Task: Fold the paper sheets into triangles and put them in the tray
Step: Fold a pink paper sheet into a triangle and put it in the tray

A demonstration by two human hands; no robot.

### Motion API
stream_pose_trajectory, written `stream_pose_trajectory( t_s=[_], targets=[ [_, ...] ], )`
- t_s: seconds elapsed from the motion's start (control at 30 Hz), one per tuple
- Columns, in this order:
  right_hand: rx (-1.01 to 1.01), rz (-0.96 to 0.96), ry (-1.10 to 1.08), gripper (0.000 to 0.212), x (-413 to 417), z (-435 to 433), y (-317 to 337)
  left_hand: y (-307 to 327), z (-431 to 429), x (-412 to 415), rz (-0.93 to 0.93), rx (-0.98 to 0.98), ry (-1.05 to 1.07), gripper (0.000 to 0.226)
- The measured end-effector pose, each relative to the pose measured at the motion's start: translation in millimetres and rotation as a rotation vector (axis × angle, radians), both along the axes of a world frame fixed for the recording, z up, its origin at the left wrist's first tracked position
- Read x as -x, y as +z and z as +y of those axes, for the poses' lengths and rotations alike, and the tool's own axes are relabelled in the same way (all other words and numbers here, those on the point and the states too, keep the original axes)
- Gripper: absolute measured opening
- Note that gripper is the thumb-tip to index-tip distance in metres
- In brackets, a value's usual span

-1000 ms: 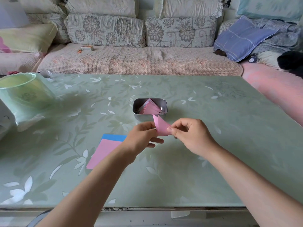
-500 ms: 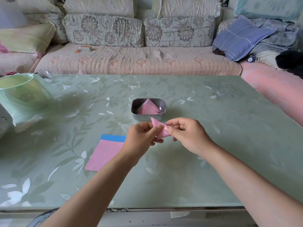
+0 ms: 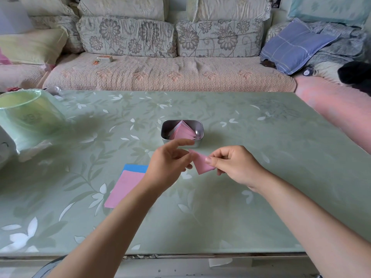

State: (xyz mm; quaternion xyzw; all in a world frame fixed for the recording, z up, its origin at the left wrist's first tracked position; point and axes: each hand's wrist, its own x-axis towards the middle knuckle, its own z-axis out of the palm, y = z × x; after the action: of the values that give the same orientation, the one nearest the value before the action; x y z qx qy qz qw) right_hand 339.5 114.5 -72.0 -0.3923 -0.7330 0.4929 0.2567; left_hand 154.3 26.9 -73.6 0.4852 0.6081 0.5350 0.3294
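Observation:
A folded pink paper triangle (image 3: 201, 164) hangs just above the table, pinched at its right side between thumb and fingers of my right hand (image 3: 234, 165). My left hand (image 3: 170, 167) is beside the triangle's left corner with its fingers loosened and the index finger stretched out; its fingertips are at the paper's edge. Right behind both hands stands the small metal tray (image 3: 166, 127) holding several folded pink triangles (image 3: 182, 131). Flat sheets lie to the left under my left forearm, a pink sheet (image 3: 125, 188) on top of a blue sheet (image 3: 135, 168).
A green plastic-wrapped bundle (image 3: 28, 117) sits at the table's left edge. A sofa with cushions (image 3: 166, 73) runs along the far side. The green floral table top (image 3: 261, 157) is bare to the right of the hands.
My left hand has let its pinch go and spread its fingers. The triangle has dropped from upright to lying flatter, held by my right hand.

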Motion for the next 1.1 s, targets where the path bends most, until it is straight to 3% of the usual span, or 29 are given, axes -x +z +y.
stream_pose_trajectory(
  t_s=[0.4,0.73,0.9,1.1],
  targets=[
    [0.008,-0.239,0.146,0.015,-4.7,7.0,0.0,-3.6,-3.3,10.3,0.354,0.189,-0.089,0.017],
    [-0.262,-0.598,0.121,0.018,10.3,6.5,-12.9,-9.1,-3.9,-3.0,0.677,0.365,-0.027,0.011],
    [-0.449,-0.645,0.135,0.021,13.0,2.3,-13.9,-10.8,-4.8,-5.4,0.793,0.338,-0.019,0.01],
    [-0.448,-0.598,0.113,0.026,10.7,0.4,-19.7,-18.8,-5.6,-2.9,0.855,0.209,-0.071,0.015]
  ],
)
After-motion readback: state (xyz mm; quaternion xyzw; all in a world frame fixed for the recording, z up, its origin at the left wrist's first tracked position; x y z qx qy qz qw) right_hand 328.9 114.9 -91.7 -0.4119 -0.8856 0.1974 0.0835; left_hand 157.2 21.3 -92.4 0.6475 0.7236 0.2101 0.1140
